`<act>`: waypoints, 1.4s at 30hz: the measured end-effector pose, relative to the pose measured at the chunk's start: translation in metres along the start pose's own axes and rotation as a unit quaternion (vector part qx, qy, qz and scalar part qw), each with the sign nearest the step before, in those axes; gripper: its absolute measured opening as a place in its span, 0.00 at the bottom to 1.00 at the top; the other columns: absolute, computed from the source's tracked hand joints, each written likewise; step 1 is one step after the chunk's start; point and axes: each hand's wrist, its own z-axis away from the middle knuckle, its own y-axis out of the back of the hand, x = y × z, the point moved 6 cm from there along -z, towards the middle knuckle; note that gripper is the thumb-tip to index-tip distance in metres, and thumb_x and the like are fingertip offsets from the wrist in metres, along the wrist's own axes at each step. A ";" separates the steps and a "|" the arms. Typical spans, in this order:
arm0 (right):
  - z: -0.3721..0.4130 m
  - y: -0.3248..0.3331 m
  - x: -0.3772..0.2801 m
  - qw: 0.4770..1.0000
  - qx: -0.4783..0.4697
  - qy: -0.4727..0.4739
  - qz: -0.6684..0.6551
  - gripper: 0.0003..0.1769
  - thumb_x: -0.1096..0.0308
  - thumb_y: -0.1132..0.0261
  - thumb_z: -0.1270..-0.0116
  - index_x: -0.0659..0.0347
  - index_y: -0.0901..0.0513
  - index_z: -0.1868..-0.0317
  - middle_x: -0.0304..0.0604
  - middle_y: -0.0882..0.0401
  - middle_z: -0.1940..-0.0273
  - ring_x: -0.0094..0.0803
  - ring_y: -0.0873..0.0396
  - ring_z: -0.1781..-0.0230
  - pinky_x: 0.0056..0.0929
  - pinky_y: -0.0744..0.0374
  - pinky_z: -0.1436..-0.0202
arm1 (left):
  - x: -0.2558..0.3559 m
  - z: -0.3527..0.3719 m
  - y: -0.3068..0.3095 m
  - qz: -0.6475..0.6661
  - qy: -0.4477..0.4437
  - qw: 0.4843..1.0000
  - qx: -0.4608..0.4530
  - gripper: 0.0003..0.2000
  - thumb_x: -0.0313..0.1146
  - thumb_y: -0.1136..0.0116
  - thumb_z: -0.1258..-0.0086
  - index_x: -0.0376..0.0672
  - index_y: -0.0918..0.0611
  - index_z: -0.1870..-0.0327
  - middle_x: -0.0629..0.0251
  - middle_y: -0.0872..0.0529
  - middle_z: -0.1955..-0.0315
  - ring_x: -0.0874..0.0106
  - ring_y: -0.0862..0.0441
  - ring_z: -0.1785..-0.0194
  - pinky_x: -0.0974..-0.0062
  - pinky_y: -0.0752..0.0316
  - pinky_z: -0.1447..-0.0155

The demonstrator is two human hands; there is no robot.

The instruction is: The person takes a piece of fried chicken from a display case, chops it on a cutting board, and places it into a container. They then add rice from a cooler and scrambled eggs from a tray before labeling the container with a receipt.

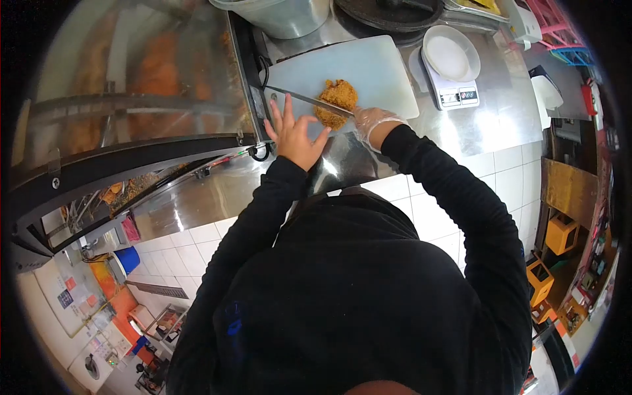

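On a white cutting board [378, 62] lies a golden-brown piece of breaded fried food [340, 94]. A long knife [299, 97] crosses over it, its blade pointing left. My right hand [372, 124], in a clear plastic glove, is wrapped round the knife's handle end at the right side of the food. My bare left hand [294, 133] is near the board's front left, fingers spread, close below the blade and holding nothing.
A glass-sided display case [145, 79] stands left of the board. To the right is a digital scale [459, 96] bearing a white bowl [453, 52]. Behind the board are a clear plastic tub [289, 18] and a black pan [388, 14]. Everything sits on a steel counter [500, 125].
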 end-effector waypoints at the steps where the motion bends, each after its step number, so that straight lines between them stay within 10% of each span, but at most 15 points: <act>1: 0.003 0.001 -0.003 1.000 -0.003 -0.006 -0.008 0.11 0.70 0.49 0.37 0.64 0.23 0.58 0.55 0.20 0.60 0.49 0.20 0.61 0.39 0.21 0.59 | -0.002 0.003 -0.006 0.006 0.019 1.000 -0.011 0.13 0.43 0.34 0.50 0.49 0.16 0.66 0.49 0.50 0.32 0.47 0.67 0.28 0.38 0.71 0.36; 28: -0.022 -0.045 -0.005 0.999 -0.044 0.011 0.015 0.20 0.56 0.51 0.32 0.68 0.27 0.58 0.59 0.21 0.64 0.52 0.22 0.60 0.43 0.25 0.57 | -0.014 0.004 -0.019 0.032 0.114 0.993 0.026 0.23 0.41 0.27 0.59 0.47 0.29 0.65 0.45 0.59 0.31 0.45 0.67 0.29 0.38 0.66 0.36; 36: -0.008 0.007 -0.004 0.995 -0.023 -0.039 -0.092 0.17 0.57 0.54 0.31 0.60 0.24 0.56 0.57 0.24 0.58 0.51 0.24 0.57 0.42 0.26 0.55 | -0.014 -0.001 -0.013 0.033 0.059 0.997 0.040 0.23 0.41 0.27 0.58 0.45 0.28 0.64 0.44 0.57 0.32 0.42 0.64 0.30 0.40 0.61 0.35; 42: 0.021 0.005 0.044 0.952 0.160 -0.020 -0.261 0.27 0.47 0.57 0.30 0.66 0.27 0.62 0.55 0.25 0.75 0.50 0.25 0.70 0.40 0.27 0.64 | -0.002 0.007 0.017 0.136 -0.075 0.985 0.071 0.10 0.37 0.37 0.46 0.43 0.21 0.67 0.49 0.38 0.37 0.50 0.49 0.32 0.51 0.52 0.34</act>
